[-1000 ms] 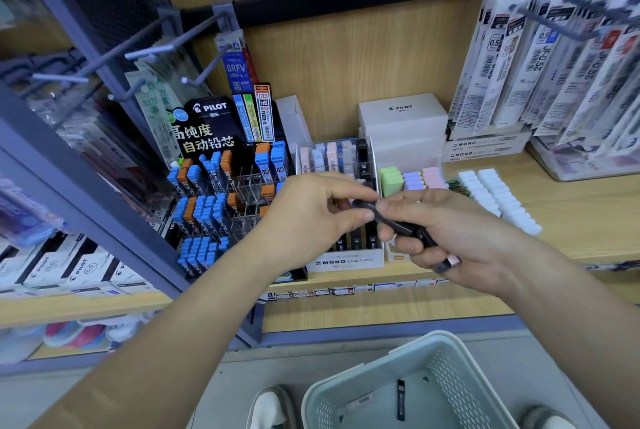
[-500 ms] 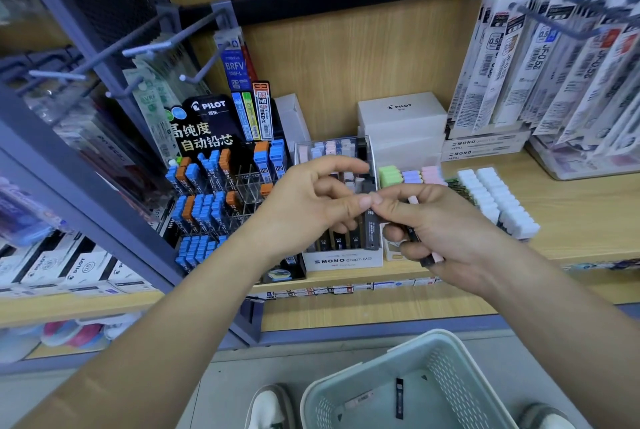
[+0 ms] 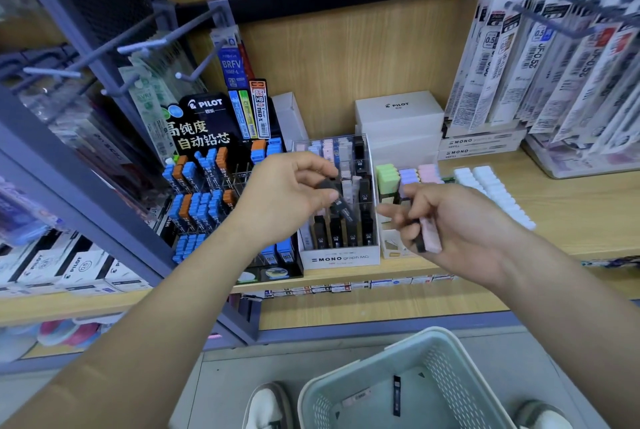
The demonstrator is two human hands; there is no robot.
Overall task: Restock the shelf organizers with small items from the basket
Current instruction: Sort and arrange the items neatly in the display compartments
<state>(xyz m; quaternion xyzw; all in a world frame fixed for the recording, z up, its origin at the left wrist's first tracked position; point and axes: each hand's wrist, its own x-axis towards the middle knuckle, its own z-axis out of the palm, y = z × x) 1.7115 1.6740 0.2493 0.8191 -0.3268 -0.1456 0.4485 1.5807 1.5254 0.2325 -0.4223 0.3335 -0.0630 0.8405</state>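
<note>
My left hand [image 3: 291, 193] pinches a black lead case [image 3: 341, 205] in front of the clear MONO organizer [image 3: 341, 255], which holds black, white and pastel cases in tiered slots. To its right, my right hand [image 3: 450, 224] grips a pink case and a black case [image 3: 427, 238] together, a little apart from the left hand. The pale green basket [image 3: 408, 387] sits on the floor below, with a black case [image 3: 397, 395] and another small item lying inside.
A black Pilot lead display [image 3: 214, 193] with blue and orange cases stands left of the organizer. Pastel erasers [image 3: 408, 176], white erasers [image 3: 491, 186] and white boxes [image 3: 398, 117] fill the shelf to the right. Refill packs hang on hooks [image 3: 554, 65]. White shoes show beside the basket.
My left hand has taken a black case from the right hand's bundle and drawn it left toward the organizer. The hands, touching before, are now apart.
</note>
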